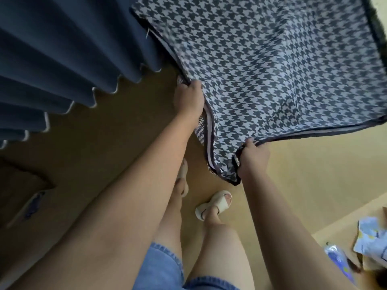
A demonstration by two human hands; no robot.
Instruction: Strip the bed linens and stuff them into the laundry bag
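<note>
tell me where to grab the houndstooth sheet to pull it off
Grip the houndstooth sheet by its banded near edge, from the person's side, as the left hand and right hand do: that edge hangs free and bunches, the rest spreads flat.

Light-blue denim shorts [161, 266] above bare legs, chunky cream open-toe slide sandals [219, 204] on both feet.

The curtain [52, 59] fills the upper left of the frame, the bed linen [272, 70] the upper right, just beside it. Left hand [188, 97] grips the linen's edge at centre, right hand [254, 156] its hem further right. Below them, slippers [215, 204] stand on the floor [94, 153]; packets [370, 237] lie lower right.
</note>
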